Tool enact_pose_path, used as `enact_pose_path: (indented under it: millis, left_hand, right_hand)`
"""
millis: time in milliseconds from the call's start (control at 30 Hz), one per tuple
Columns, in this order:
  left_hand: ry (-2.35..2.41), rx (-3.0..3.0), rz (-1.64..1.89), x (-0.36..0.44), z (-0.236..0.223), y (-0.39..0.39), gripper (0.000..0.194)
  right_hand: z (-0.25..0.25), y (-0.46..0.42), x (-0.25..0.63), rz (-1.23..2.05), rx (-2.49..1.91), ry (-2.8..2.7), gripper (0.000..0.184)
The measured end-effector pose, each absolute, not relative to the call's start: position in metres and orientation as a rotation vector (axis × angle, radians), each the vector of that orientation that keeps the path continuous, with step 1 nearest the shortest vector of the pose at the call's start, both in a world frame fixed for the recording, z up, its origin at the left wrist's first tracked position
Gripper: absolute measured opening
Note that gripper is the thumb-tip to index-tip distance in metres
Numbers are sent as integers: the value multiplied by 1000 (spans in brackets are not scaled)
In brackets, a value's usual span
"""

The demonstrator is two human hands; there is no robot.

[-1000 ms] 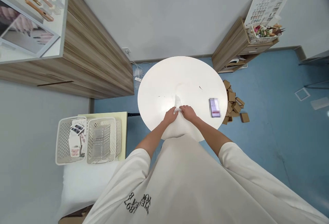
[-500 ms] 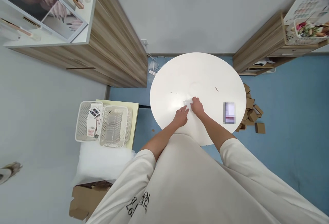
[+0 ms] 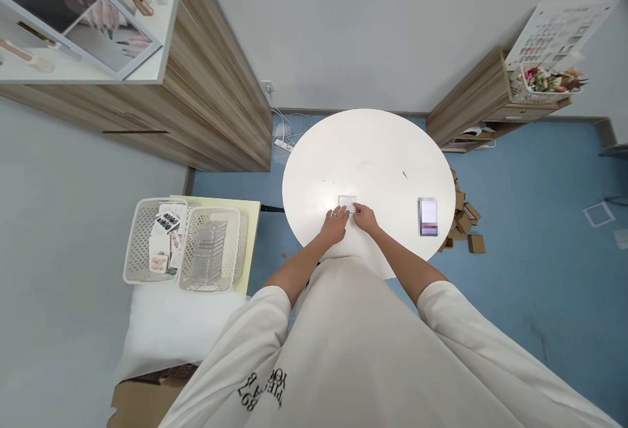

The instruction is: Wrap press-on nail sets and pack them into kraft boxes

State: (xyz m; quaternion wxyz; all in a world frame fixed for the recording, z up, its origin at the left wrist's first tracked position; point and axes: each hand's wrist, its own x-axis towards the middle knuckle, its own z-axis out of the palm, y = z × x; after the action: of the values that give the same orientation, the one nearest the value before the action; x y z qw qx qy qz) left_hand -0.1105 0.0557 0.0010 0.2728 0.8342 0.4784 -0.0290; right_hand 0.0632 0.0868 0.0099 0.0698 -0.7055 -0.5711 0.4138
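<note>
I have the left hand point(image 3: 335, 225) laid at the near edge of a small translucent case point(image 3: 347, 201), fingers extended and loosely parted, clasping nothing that I can see; the right hand point(image 3: 365, 218) curls at its right corner, and I cannot tell whether thumb and fingers pinch it. The case lies flat on the white tabletop point(image 3: 366, 133), at the centre of the frame. I judge the handling to be partway: the case is down, its release not yet done, and whether it is fastened I can't make out. Clear plastic boxes point(image 3: 207, 258) stand stacked in a white basket point(image 3: 230, 235) at left. On the shirt point(image 3: 363, 349), lower centre, I read fragments: "897", "A B", "PIE". The phone point(image 3: 428, 217) at right is pixelated; print on the display board point(image 3: 554, 32), upper right, is too small to read.
</note>
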Motion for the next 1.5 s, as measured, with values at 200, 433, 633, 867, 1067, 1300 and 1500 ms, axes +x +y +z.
enact_pose_path:
  millis: [200,433,633,867,1067,1300,1500]
  left_hand:
    - [1391,2135,-10,-166,6,57,76]
    - [1514,2070,-19,-226,9,58,76]
    - [1505,2132,-86,-246,5,55,77]
    - [1513,2115,-107,-238,11,62,74]
    - [1565,2041,10,-230,26,53,73]
    - [1666,2100,4,-212,42,9,63]
    - [1753,2039,34,-194,58,-48,60]
  right_hand:
    - [6,98,10,1313,-2010,-1837,59]
    - [-5,109,-47,1404,-1868,-1993,68]
    - [-8,108,-68,1349,-1801,-2174,73]
    - [5,88,-50,1264,-1899,-2130,62]
    - [21,71,-17,1254,-1983,-2107,53]
    - [44,42,8,1236,-1921,-2124,47]
    - [54,3,17,1210,-1807,-2184,45]
